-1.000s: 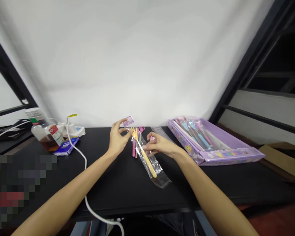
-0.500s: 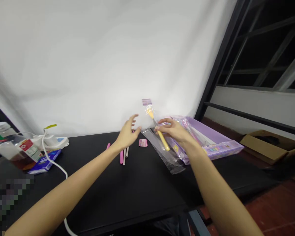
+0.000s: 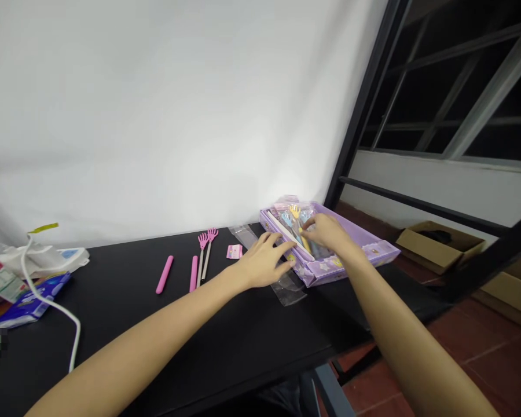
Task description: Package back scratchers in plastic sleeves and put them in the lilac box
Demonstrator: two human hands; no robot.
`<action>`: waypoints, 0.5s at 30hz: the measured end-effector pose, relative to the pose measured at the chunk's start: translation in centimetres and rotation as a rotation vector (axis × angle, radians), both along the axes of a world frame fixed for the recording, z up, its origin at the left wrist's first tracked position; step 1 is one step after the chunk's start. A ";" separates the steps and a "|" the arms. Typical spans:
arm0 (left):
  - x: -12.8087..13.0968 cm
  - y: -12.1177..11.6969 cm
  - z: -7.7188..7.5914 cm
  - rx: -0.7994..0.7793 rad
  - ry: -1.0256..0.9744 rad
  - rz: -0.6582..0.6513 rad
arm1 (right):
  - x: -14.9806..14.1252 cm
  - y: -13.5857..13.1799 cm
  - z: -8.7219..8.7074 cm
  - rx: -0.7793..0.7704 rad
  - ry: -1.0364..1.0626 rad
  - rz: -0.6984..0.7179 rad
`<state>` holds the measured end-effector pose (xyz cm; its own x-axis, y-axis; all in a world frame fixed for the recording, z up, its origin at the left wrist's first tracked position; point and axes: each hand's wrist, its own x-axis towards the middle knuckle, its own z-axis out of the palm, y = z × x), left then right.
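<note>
Head view, left to right. White cable [image 3: 47,307] looping over the worktop [image 3: 243,341], just beside a blue snack packet [image 3: 30,298]. Pink tube [image 3: 164,274] lying loose; a second pink tube [image 3: 193,273] at its 3 o'clock. Two back scratchers [image 3: 205,258] with pink hand-shaped heads, side by side, heads toward 12 o'clock. Small pink card [image 3: 234,251] just to their right. Clear plastic sleeve [image 3: 286,289] partly under the near corner of a lilac tray [image 3: 351,229]. My left hand [image 3: 264,260]: fingers [image 3: 278,243] open, spread on the tray's near edge. Yellow-headed back scratcher [image 3: 296,215], in clear wrap, inside the tray toward its 10 o'clock, among other wrapped items. My right hand [image 3: 325,231]: fingers [image 3: 310,226] curled down at it; I cannot tell if they grip it. Cardboard box [image 3: 434,249] on the floor at the tray's 2 o'clock.
</note>
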<state>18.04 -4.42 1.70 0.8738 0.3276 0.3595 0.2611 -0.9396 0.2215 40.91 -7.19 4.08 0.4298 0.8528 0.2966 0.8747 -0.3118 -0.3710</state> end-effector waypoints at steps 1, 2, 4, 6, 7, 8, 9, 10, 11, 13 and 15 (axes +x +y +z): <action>-0.2 0.1 0.2 0.014 0.000 -0.002 | -0.1 -0.1 0.1 0.000 -0.032 0.003; -0.7 0.3 0.5 0.028 -0.003 -0.003 | -0.2 -0.1 0.4 0.004 -0.059 0.007; -2.0 0.9 1.6 0.036 -0.020 0.008 | -0.9 0.1 1.4 0.026 -0.113 0.045; -4.0 1.9 2.9 -0.003 -0.052 0.039 | -2.3 0.5 2.9 0.071 -0.147 0.139; -5.3 2.6 3.5 -0.043 -0.072 0.059 | -3.3 0.8 3.7 0.098 -0.142 0.200; -6.6 3.2 4.1 -0.073 -0.085 0.090 | -4.6 1.0 4.5 0.128 -0.118 0.264; -8.1 3.8 4.4 -0.086 -0.089 0.127 | -6.0 1.3 5.1 0.157 -0.069 0.324; -9.7 4.4 4.5 -0.088 -0.093 0.193 | -7.5 1.7 5.6 0.179 -0.008 0.382; -11.2 4.9 4.4 -0.072 -0.086 0.275 | -9.1 2.0 5.9 0.201 0.056 0.432; -14.2 5.5 3.3 0.016 -0.016 0.460 | -12.5 2.9 5.6 0.214 0.162 0.519; -16.8 5.6 1.7 0.058 0.078 0.611 | -15.8 3.9 4.0 0.170 0.232 0.591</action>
<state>1.20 1.18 3.38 0.5585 0.7592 0.3343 0.7693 -0.6248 0.1336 25.10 -3.25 8.12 -0.0280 0.9143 0.4042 0.7723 0.2765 -0.5719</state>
